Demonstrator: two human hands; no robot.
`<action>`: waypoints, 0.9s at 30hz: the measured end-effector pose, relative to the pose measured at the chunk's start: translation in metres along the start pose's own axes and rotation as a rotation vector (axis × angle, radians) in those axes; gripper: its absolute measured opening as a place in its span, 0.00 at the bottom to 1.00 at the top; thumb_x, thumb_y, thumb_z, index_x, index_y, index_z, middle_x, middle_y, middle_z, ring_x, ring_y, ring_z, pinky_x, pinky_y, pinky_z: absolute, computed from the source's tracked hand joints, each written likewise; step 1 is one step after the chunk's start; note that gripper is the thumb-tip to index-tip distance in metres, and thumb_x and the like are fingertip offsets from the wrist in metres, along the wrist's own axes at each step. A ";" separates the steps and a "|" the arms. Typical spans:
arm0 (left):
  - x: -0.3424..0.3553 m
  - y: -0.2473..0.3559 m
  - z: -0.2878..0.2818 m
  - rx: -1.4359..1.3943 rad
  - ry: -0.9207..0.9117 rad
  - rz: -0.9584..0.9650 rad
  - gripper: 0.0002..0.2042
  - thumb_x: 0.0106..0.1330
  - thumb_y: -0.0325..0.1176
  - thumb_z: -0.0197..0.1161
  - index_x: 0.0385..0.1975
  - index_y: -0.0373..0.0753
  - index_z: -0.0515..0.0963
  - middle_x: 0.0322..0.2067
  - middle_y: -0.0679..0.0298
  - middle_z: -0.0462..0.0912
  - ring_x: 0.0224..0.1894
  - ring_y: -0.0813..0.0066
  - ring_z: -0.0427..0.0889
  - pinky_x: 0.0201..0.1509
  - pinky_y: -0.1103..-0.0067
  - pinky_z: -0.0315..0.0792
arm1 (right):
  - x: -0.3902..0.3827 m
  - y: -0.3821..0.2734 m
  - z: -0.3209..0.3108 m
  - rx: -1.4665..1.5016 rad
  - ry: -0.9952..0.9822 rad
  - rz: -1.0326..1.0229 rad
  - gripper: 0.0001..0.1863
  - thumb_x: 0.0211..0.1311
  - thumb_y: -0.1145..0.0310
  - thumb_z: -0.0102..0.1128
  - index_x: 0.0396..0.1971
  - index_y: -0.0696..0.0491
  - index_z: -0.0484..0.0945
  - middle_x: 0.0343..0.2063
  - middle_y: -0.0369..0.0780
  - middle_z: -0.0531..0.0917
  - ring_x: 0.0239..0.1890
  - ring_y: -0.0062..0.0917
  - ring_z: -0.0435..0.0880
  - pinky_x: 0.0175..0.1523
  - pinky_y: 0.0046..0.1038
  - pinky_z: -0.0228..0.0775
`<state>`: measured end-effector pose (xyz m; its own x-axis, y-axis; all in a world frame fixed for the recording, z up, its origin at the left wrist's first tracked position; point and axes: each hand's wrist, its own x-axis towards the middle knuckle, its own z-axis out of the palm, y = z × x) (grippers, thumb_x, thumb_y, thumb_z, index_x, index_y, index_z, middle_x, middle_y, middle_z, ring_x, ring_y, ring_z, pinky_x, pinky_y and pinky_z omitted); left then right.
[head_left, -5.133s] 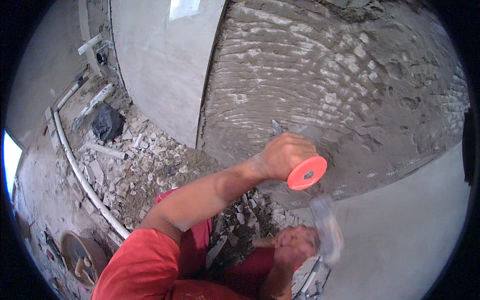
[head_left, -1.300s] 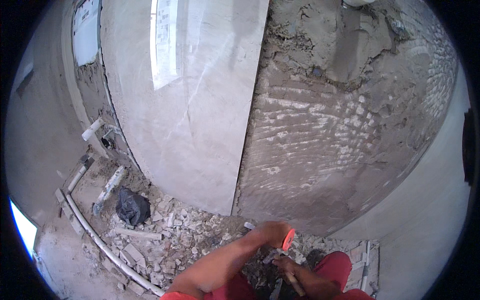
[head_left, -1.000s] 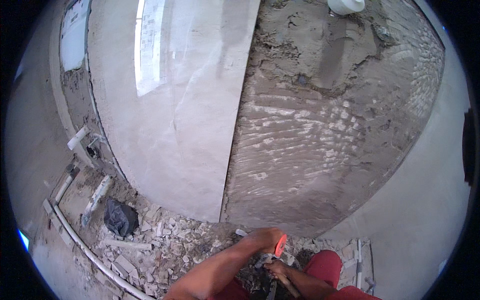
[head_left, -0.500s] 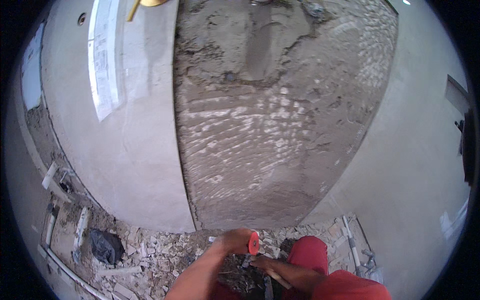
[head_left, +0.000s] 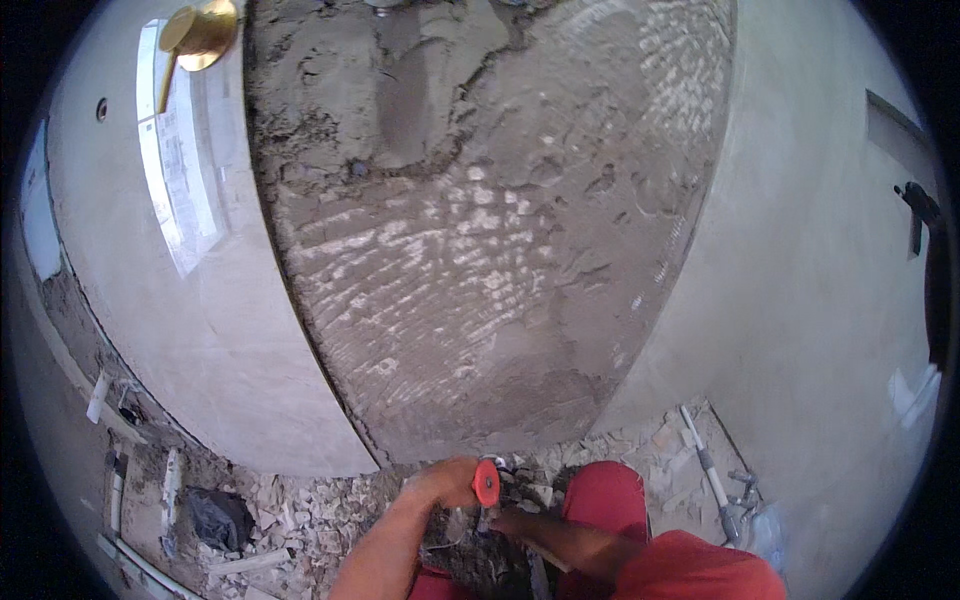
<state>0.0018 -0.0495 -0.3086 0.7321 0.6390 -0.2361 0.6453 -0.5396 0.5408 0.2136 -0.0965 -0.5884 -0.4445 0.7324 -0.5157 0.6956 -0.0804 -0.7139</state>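
My left hand (head_left: 452,482) is closed around a chisel with a round red guard (head_left: 486,484), dark at its centre. The chisel's lower end is hidden beneath the guard and hand. Just below and to the right, my right hand (head_left: 510,522) is closed low over the rubble, blurred and in shade. It grips what looks like a short wooden-handled hammer, mostly hidden by the hand and forearm. Broken tile rubble (head_left: 330,520) lies around both hands, at the foot of a wall patch of ridged grey mortar (head_left: 450,290).
Large glossy tiles (head_left: 250,350) flank the mortar on the left, with a gold tap fitting (head_left: 200,35) high up. A smooth pale wall (head_left: 760,300) rises on the right. Pipes (head_left: 705,465) and a black bag (head_left: 220,520) lie in the debris. My red-clad knee (head_left: 605,505) is close by.
The view has shifted, so the wall and mortar appear further left and the gold fitting shows fully. Both hands stay close together over the rubble; the wooden handle shows less.
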 end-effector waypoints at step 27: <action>0.043 0.153 -0.045 0.061 0.949 0.608 0.13 0.47 0.32 0.67 0.31 0.36 0.76 0.30 0.60 0.72 0.37 0.59 0.74 0.47 0.68 0.67 | -0.121 -0.132 -0.061 1.141 0.387 -0.138 0.03 0.65 0.72 0.52 0.36 0.54 0.73 0.23 0.35 0.74 0.15 0.21 0.73 0.17 0.26 0.71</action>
<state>0.1219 -0.0799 -0.1999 0.4828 0.4052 0.7764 0.2666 -0.9125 0.3104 0.2098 -0.1330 -0.4033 -0.1421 0.9197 -0.3659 -0.3279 -0.3925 -0.8593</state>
